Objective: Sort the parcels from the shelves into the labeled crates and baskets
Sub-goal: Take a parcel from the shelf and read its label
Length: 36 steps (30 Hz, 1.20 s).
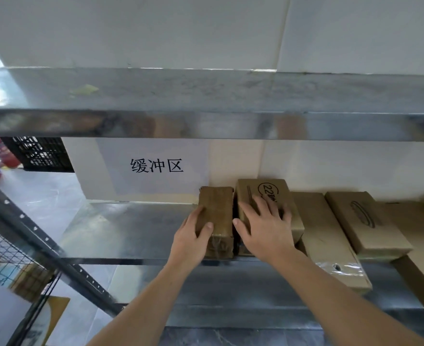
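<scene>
Gripping small brown taped cardboard parcel (217, 208), my left hand (191, 236) clamped its near edge, thumb on top; right hand (263, 228) lay flat, spread, on tan printed cardboard box (268, 188) just beside. Both seemed light, stiff.

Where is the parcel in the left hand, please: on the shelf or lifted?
On the shelf: the parcel sits flat on it, gripped by the left hand.

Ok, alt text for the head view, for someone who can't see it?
Both hands reach onto a metal shelf: the left hand grips a small brown parcel, the right hand rests spread on the printed box beside it. More cardboard boxes lie to the right.
</scene>
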Tool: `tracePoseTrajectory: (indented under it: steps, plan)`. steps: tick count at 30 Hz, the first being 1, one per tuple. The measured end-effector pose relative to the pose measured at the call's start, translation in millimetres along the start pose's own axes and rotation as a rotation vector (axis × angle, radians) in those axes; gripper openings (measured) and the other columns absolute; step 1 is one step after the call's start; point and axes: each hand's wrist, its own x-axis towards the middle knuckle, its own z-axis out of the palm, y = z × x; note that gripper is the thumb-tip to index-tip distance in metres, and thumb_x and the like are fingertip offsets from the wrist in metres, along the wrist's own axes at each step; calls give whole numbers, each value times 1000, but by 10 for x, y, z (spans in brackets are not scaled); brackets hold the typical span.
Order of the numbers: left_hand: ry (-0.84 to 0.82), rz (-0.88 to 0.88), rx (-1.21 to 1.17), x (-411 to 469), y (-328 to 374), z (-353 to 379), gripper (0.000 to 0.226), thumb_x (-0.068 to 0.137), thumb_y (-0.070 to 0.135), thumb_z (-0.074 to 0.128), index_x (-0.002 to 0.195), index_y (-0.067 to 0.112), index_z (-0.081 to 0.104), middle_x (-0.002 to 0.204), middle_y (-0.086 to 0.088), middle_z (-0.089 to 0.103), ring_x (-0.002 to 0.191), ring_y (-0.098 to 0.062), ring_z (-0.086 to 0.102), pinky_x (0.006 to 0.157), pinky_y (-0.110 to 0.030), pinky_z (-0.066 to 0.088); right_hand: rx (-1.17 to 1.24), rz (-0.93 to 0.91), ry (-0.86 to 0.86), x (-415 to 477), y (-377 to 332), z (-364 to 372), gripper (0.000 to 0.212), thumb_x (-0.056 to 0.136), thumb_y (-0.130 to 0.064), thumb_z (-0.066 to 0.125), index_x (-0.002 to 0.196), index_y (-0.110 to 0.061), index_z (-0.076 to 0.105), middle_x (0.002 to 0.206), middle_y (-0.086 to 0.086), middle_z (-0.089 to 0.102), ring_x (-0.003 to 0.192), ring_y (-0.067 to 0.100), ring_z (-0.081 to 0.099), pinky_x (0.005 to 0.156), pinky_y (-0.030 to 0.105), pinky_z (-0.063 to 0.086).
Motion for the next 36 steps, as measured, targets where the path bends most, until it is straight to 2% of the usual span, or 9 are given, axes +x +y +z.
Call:
tracePoseTrajectory:
  steps: [3, 8, 12, 16, 18, 23, 28, 34, 36]
  plan:
    - [83, -14, -13, -160, 31, -43, 44, 99, 36, 50, 143, 32, 42, 129, 10, 58, 117, -13, 56, 100, -35, 47, 22, -91, -35, -41, 3, -65, 75, 90, -65, 12, 145, -33, 51, 154, 6, 46, 149, 32, 30, 113, 72, 18]
    - [237, 41, -55, -515, 204, -107, 39, 99, 33, 52, 137, 31, 49, 122, 17, 61, 109, -1, 58, 94, -28, 49, 147, -227, 42, -283, -132, -147, 63, 99, -60, 27, 143, -25, 56, 135, 6, 65, 143, 38, 42, 116, 65, 24]
    - [379, 191, -134, -844, 277, -151, 41, 96, 25, 59, 136, 28, 51, 130, 18, 57, 114, 12, 51, 90, -13, 47, 541, -230, -62, -534, -251, -327, 57, 104, -55, 40, 157, -39, 29, 155, 1, 46, 145, 24, 37, 117, 43, 31]
    - [368, 312, -283, -1090, 377, -157, 38, 96, 27, 56, 134, 28, 52, 127, 21, 61, 119, 0, 57, 90, -15, 49, 975, -123, -63, -673, -272, -394, 62, 100, -49, 54, 157, -42, 28, 160, -11, 39, 145, 8, 35, 118, 31, 31]
    - [364, 249, -361, -1133, 430, -169, 37, 98, 31, 53, 135, 29, 54, 125, 24, 61, 120, -3, 58, 93, -25, 51, 1092, -52, -42, -727, -231, -417, 58, 101, -44, 57, 154, -44, 33, 154, -12, 45, 142, 9, 40, 117, 34, 35]
    - [362, 99, -175, -1207, 529, -145, 51, 97, 36, 56, 146, 36, 38, 136, 24, 42, 124, 2, 43, 93, -13, 41, 1387, -12, -35, -846, -145, -435, 50, 97, -42, 60, 143, -53, 45, 144, -23, 52, 136, 8, 49, 113, 49, 44]
    - [189, 76, -618, -1351, 593, -79, 48, 88, 46, 61, 132, 55, 42, 133, 19, 53, 121, -7, 56, 98, -34, 52, 1712, 21, -135, -917, -96, -526, 42, 103, -19, 57, 123, -55, 62, 137, -14, 58, 127, 21, 58, 97, 58, 55]
    - [360, 137, -216, -1408, 634, -89, 54, 93, 36, 64, 140, 44, 41, 133, 19, 49, 120, -3, 51, 95, -23, 49, 1297, -22, -56, -989, -27, -568, 39, 88, -61, 58, 126, -65, 52, 135, -18, 53, 127, 8, 54, 107, 46, 50]
    - [374, 179, -122, -1450, 677, -69, 55, 93, 30, 65, 142, 39, 41, 131, 19, 47, 117, 0, 49, 86, -8, 46, 1174, -79, 13, -1014, -15, -566, 46, 93, -55, 60, 135, -60, 42, 132, -23, 49, 128, 2, 48, 108, 37, 44]
